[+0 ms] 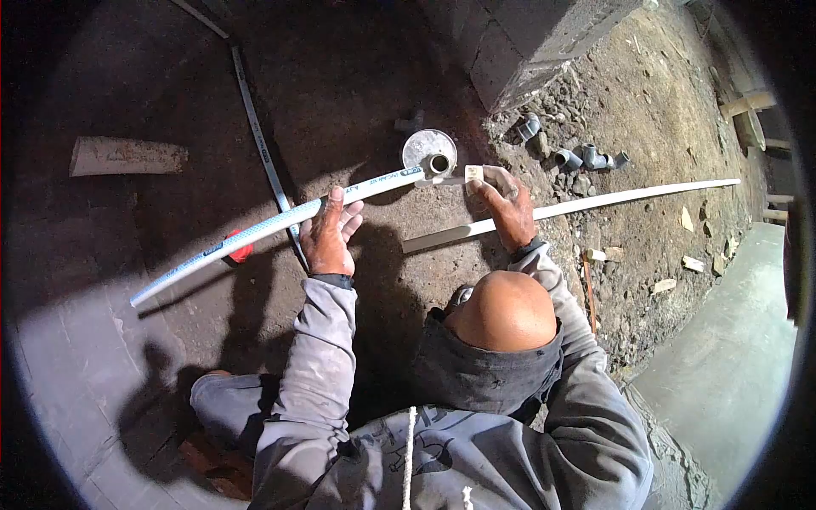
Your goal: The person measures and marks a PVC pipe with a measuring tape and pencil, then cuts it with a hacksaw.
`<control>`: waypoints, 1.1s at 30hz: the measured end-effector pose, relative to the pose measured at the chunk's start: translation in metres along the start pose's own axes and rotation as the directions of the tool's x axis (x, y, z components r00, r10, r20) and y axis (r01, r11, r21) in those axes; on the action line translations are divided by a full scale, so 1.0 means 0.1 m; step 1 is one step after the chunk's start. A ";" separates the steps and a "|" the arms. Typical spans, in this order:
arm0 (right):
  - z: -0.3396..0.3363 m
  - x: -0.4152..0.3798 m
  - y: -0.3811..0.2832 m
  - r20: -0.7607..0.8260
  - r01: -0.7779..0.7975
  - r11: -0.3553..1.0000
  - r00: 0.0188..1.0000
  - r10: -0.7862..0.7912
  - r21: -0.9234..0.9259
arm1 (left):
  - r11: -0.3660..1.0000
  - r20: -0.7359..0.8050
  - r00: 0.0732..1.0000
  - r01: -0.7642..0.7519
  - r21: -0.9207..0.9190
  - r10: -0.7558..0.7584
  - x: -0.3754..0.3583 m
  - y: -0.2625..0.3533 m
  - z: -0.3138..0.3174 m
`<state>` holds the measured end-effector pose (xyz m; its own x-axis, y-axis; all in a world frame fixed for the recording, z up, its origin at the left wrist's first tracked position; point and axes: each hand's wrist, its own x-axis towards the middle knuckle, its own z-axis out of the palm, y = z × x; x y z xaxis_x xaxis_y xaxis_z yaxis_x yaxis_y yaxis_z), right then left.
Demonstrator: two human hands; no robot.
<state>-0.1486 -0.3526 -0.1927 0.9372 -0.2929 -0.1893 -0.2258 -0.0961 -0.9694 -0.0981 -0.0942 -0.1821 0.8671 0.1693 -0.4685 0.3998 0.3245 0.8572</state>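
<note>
My left hand (331,231) grips a long white pipe with blue print (280,223), thumb on top and fingers beneath. The pipe slants down to the left. Its right end meets a small pale strip (450,180) at the rim of a round light-coloured lid or can (429,150) with a small ring-shaped opening. My right hand (507,208) pinches a small whitish piece (473,173) at the strip's right end. Below the right hand, a second white pipe (595,202) lies across the ground, passing close to the wrist.
Grey pipe fittings (586,158) lie among gravel at the right. A concrete block pillar (527,51) stands at the top. A thin pipe (255,127) and a short wide pipe (127,157) lie left. A red round object (240,246) sits under the held pipe.
</note>
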 end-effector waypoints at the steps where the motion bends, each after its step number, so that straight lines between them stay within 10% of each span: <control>1: 0.00 -0.01 -0.05 0.009 -0.017 1.000 1.000 0.017 -0.001 | 1.000 -0.020 1.000 -0.010 0.026 0.011 0.01 0.00 0.00; 5: 0.05 0.00 -0.02 0.042 -0.072 0.967 0.997 0.064 0.243 | 0.999 -0.065 0.997 -0.026 0.029 0.028 0.00 -0.01 0.00; 21: 0.01 0.13 -0.19 -0.064 0.113 0.993 0.992 -0.111 0.030 | 0.987 0.064 0.997 -0.025 -0.156 0.035 0.03 -0.08 -0.16; 23: -0.04 0.24 -0.13 -0.148 0.310 0.885 0.914 -0.378 -0.348 | 0.988 0.108 0.990 -0.076 -0.133 0.091 0.01 -0.05 -0.16; 33: 0.24 0.65 0.28 0.219 0.358 0.488 0.922 -0.319 -0.796 | 0.994 0.181 0.982 -0.041 -0.102 0.059 -0.05 0.02 -0.23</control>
<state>-0.0876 -0.3515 -0.2358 0.9945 -0.0307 0.1005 0.0140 -0.9091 -0.4163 -0.1082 -0.0725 -0.1833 0.9285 0.0172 -0.3710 0.3318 0.4102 0.8495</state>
